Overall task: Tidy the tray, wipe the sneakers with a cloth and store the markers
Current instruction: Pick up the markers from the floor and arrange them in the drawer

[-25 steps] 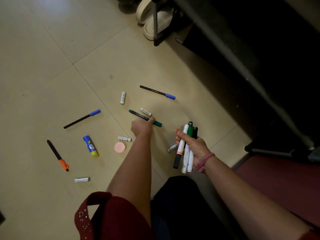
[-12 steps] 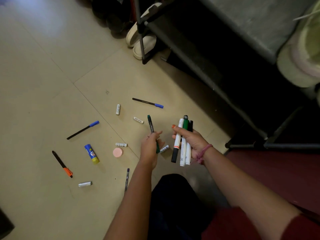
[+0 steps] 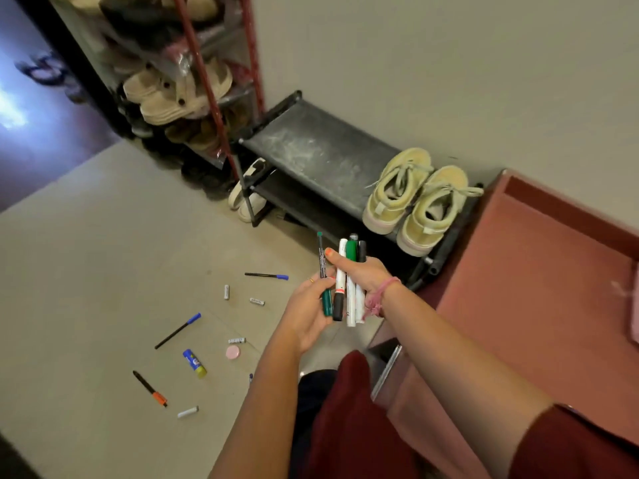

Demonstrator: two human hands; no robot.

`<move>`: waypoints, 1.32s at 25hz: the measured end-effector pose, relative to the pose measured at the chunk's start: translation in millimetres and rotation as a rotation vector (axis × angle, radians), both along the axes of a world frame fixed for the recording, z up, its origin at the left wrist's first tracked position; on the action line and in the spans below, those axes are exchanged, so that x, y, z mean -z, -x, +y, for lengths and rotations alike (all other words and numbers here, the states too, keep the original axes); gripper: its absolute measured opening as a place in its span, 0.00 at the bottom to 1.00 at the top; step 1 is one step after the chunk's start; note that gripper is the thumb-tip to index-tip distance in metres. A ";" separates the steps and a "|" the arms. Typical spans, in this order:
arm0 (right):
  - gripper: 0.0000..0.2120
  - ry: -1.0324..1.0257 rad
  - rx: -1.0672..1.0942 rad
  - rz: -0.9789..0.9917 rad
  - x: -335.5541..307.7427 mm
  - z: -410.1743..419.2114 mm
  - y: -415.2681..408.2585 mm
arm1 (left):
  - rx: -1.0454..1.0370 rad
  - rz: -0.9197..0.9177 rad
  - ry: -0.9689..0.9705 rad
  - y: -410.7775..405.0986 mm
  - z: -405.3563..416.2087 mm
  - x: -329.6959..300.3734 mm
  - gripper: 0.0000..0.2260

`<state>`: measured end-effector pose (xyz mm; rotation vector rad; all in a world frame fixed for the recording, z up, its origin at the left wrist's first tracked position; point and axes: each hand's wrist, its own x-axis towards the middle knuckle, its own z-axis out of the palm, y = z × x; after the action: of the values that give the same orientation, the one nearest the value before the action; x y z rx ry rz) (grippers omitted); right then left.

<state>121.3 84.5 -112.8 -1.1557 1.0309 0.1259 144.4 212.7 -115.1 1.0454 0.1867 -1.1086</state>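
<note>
My right hand [image 3: 363, 274] grips a bunch of markers [image 3: 351, 295], white, green and black, held upright. My left hand [image 3: 307, 312] holds a thin green-capped pen [image 3: 323, 267] right beside that bunch. On the floor lie two blue-capped pens [image 3: 268, 276] [image 3: 178, 330], an orange-capped pen [image 3: 149, 388], a blue and yellow glue stick [image 3: 194, 363], a pink round lid [image 3: 232, 352] and several small white batteries [image 3: 226, 292]. A pair of pale green sneakers [image 3: 415, 202] stands on the low black shoe rack [image 3: 311, 150].
A reddish-brown tray [image 3: 539, 271] sits at the right, next to the rack. A tall rack [image 3: 193, 81] full of shoes stands at the back left. White slippers [image 3: 249, 198] lie under the low rack. Beige floor tiles spread to the left.
My left hand picked the green pen off the floor and raised it to the bunch in my right hand. The view tilted up, showing the sneakers, the racks and the tray.
</note>
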 end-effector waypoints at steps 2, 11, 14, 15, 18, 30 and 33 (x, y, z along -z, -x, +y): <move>0.24 0.040 0.032 -0.021 -35.3 5.5 17.2 | 0.068 -0.064 0.013 15.3 3.9 -39.8 0.09; 0.12 -0.155 0.152 -0.123 -117.4 39.0 98.8 | 0.174 -0.191 -0.099 84.3 32.3 -108.0 0.07; 0.12 -0.329 0.247 -0.224 -129.5 49.4 130.1 | 0.184 -0.200 -0.127 103.5 36.9 -113.2 0.05; 0.12 -0.350 0.267 -0.252 -132.2 51.9 141.2 | 0.193 -0.209 -0.138 109.0 37.5 -113.6 0.05; 0.11 -0.295 0.316 -0.287 -140.9 57.1 171.1 | 0.230 -0.245 -0.155 124.8 36.5 -115.4 0.07; 0.11 -0.172 0.535 -0.420 -160.8 71.8 290.8 | 0.526 -0.174 -0.049 199.7 28.1 -148.6 0.11; 0.11 -0.157 0.571 -0.417 -162.0 73.4 319.9 | 0.596 -0.186 -0.055 226.9 28.9 -154.7 0.14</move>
<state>-198.7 157.9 49.2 -0.6703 0.9184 -0.4621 -82.5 241.6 39.6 1.2873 -0.2631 -1.5320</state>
